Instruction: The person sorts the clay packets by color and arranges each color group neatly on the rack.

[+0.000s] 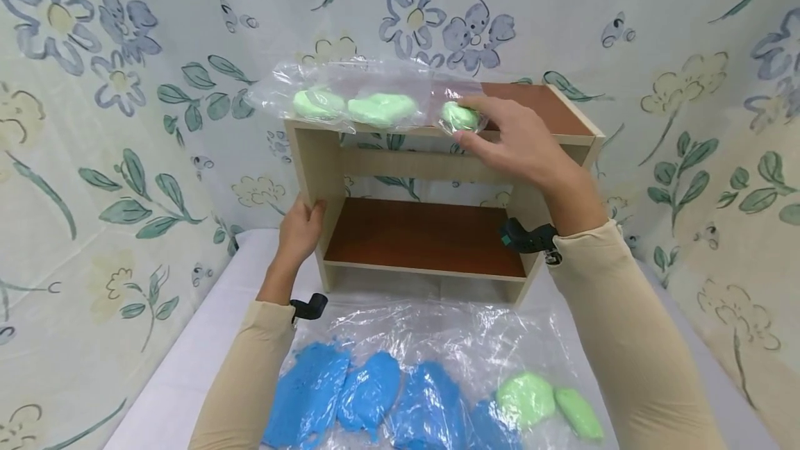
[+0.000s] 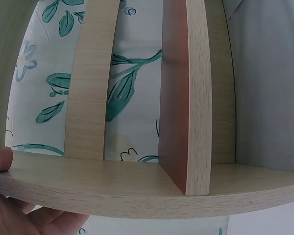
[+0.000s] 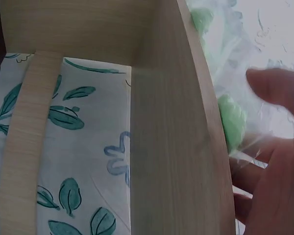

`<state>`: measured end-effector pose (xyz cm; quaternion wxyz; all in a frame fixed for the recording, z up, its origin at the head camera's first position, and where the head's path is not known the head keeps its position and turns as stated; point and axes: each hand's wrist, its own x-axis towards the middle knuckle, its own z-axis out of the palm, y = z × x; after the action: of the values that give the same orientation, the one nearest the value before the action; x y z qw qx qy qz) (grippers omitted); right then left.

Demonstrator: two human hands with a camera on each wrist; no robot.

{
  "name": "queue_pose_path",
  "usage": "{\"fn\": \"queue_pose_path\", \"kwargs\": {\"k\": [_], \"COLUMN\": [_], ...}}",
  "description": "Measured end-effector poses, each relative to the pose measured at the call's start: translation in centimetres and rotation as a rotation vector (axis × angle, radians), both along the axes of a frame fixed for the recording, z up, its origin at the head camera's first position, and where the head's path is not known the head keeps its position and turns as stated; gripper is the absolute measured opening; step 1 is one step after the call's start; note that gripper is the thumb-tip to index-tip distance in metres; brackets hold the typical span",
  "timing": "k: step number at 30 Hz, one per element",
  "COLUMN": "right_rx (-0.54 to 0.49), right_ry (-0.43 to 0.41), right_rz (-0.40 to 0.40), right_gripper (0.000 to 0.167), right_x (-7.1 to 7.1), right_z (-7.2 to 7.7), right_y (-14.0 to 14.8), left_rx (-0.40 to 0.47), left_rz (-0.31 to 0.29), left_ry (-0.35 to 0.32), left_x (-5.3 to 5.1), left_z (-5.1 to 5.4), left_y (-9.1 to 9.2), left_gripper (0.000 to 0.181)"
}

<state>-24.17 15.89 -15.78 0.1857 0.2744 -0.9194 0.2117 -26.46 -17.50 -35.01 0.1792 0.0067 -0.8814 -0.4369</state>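
Head view: the right hand [image 1: 519, 134] is at the front edge of a wooden shelf unit [image 1: 425, 235], its thumb and fingers curled round the end green lump [image 1: 460, 117], which sits inside a clear plastic wrap [image 1: 415, 78] on the unit's top. The tips of the thumb and index finger are apart, with the lump between them. To its left, 2 more green lumps [image 1: 382, 110] lie in the same wrap along the top's front edge, and the wrap's left end sticks out past the unit's side. The left hand [image 1: 302, 228] is clamped on the left side panel [image 1: 310, 179]; the left wrist view shows the thumb on the panel's inner face and the other fingers on its outer side. The unit stands upright, with a red-brown lower board and a pale rail across the back. In front of it, on a white surface [image 1: 187, 353], 4 blue pieces [image 1: 369, 394] and 2 green pieces [image 1: 526, 400] lie with a clear plastic sheet [image 1: 431, 321], the green ones at the right. Tan sleeves [image 1: 240, 373] cover the forearms, and floral cloth [image 1: 112, 158] hangs behind and at the sides
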Motion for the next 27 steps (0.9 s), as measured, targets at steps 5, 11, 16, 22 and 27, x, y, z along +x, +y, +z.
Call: {"fn": "queue_pose_path", "kwargs": {"k": [5, 11, 16, 22, 27], "right_rx": [0.032, 0.076, 0.1, 0.112, 0.122], "right_ry": [-0.01, 0.048, 0.099, 0.123, 0.118], "right_rz": [-0.026, -0.03, -0.061, -0.069, -0.071], "right_gripper": [0.05, 0.051, 0.051, 0.053, 0.06], "right_x": [-0.2, -0.8, -1.3, -1.4, -1.1], "right_z": [0.2, 0.1, -0.1, -0.5, -0.6], "right_y": [-1.4, -2.4, -3.0, -3.0, -2.7], "left_rx": [-0.002, 0.009, 0.008, 0.015, 0.009], "left_rz": [-0.003, -0.011, -0.013, -0.005, 0.001], "left_ry": [0.015, 0.012, 0.015, 0.008, 0.007], "left_x": [0.1, 0.2, 0.1, -0.1, -0.4], "left_z": [0.1, 0.1, 0.1, 0.0, -0.2], "left_y": [0.0, 0.1, 0.1, 0.0, 0.0], "left_gripper": [0.052, 0.053, 0.054, 0.053, 0.053]}}
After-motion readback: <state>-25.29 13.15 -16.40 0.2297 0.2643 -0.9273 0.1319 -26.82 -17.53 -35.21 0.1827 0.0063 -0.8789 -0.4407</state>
